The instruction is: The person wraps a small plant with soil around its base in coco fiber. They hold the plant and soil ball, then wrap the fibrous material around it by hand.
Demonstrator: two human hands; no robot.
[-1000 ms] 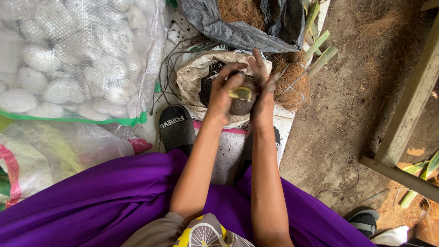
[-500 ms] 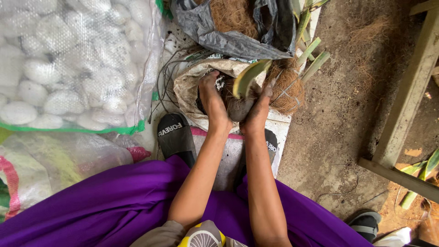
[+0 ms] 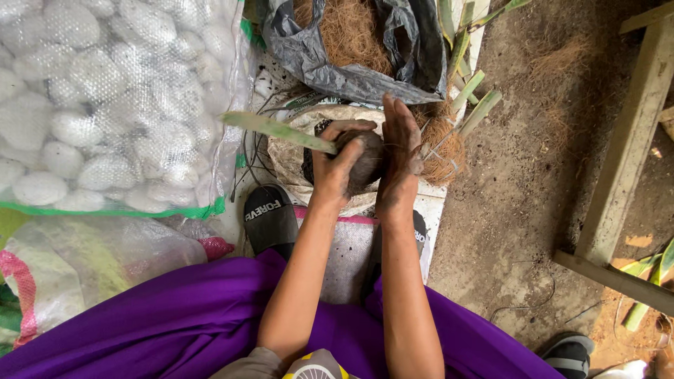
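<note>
A dark round ball of soil [image 3: 366,163] sits between my two hands, above an open sack of dark soil [image 3: 286,156]. My left hand [image 3: 335,163] wraps around its left side, fingers curled over the top. My right hand [image 3: 399,160] presses flat against its right side, fingers straight and pointing away from me. A long green leaf [image 3: 277,130] sticks out of the ball, pointing left and lying almost level.
A grey plastic bag of brown coconut fibre [image 3: 349,35] lies beyond the hands, with loose fibre [image 3: 444,144] and cut green stalks [image 3: 469,91] beside it. A net sack of white stones [image 3: 98,98] fills the left. A black sandal [image 3: 270,219], purple cloth [image 3: 175,319] and a wooden frame [image 3: 625,175] surround me.
The leaf has swung from upright-right over to the left as the ball was turned between my hands. My right hand has flattened against the ball.
</note>
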